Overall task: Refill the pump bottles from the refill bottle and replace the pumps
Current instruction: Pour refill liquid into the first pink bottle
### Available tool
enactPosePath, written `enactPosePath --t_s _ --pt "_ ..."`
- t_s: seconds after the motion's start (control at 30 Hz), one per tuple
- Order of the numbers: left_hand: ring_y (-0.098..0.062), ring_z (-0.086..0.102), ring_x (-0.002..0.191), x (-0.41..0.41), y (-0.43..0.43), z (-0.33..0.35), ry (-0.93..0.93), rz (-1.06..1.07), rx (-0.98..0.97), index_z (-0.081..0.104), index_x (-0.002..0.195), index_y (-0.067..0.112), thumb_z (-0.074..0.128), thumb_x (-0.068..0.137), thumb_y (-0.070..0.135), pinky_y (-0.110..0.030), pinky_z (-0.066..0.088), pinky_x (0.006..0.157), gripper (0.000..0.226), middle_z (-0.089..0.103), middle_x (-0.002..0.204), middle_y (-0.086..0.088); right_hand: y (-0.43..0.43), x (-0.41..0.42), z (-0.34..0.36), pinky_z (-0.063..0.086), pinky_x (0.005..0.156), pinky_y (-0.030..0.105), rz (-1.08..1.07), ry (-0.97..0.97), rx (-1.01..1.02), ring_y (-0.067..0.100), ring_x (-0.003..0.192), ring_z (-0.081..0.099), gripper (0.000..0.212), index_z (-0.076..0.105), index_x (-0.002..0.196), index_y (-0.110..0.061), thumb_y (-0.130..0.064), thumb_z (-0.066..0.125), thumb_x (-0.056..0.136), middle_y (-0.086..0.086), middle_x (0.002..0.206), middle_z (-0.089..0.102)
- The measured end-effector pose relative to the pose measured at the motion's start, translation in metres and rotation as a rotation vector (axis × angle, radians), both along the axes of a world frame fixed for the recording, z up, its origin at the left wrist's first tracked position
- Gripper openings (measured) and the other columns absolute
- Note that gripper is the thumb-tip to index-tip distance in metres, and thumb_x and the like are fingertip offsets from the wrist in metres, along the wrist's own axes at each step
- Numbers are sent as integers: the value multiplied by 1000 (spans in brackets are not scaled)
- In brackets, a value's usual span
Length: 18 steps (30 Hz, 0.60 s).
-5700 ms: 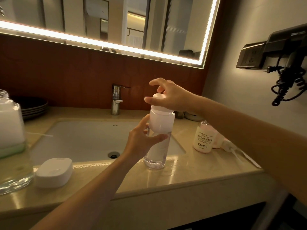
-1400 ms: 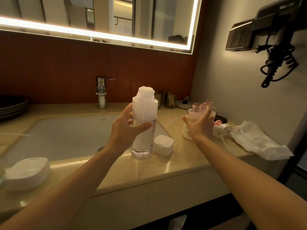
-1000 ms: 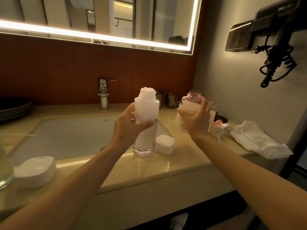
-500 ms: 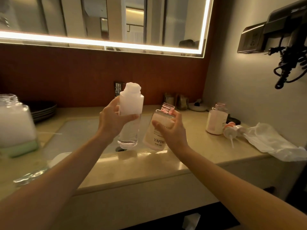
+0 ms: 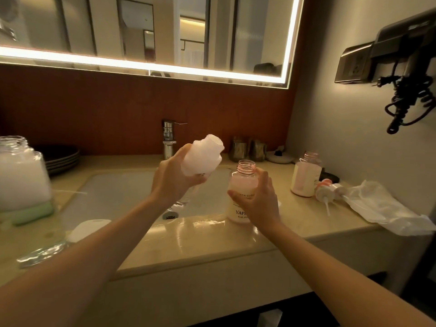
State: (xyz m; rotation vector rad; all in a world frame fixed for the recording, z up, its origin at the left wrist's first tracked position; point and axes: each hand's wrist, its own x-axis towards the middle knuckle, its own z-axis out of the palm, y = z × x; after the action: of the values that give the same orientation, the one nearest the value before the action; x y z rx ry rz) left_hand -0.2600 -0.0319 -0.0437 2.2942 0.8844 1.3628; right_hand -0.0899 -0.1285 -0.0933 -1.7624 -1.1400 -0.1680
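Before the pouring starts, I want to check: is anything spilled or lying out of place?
No spill shows. Two pumps lie on their sides on the counter beside the second open pump bottle, near a crumpled plastic bag.

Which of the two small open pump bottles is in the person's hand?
The nearer bottle, at the sink's front edge, held by the right hand. The other bottle stands untouched farther right, beside the loose pumps.

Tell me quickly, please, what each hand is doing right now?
Left hand: closed on the tilted refill bottle.
Right hand: holding the open pump bottle.
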Motion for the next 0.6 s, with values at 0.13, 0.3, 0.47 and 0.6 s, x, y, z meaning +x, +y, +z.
enactPosePath --t_s 0.13,0.3,0.47,0.6 --pt "-27 56 102 14 -1 2 74 28 69 43 136 18 80 69 28 -36 47 80 77 61 119 -9 2 -1 1 49 90 47 30 29 -2 27 111 53 77 27 124 -20 -43 76 69 7 127 50" --pt "-27 57 104 27 8 2 117 41 150 40 137 18 78 72 27 -37 50 79 75 59 122 -8 4 -2 0 51 90 44 -2 37 9 26 111 53 79 26 124 -21 -44 76 68 7 128 50" --pt "-28 58 104 33 15 5 159 63 253 43 135 18 76 74 29 -40 52 76 70 59 122 -8 6 -2 -3 51 89 44 -40 2 30 25 108 54 79 27 123 -21 -46 76 67 7 125 52" --pt "-30 58 104 37 18 3 197 80 313 43 134 17 77 73 27 -46 52 75 70 60 122 -8 7 -4 -3 49 92 42 -91 -39 28 24 107 53 79 30 125 -17 -49 74 68 7 124 52"
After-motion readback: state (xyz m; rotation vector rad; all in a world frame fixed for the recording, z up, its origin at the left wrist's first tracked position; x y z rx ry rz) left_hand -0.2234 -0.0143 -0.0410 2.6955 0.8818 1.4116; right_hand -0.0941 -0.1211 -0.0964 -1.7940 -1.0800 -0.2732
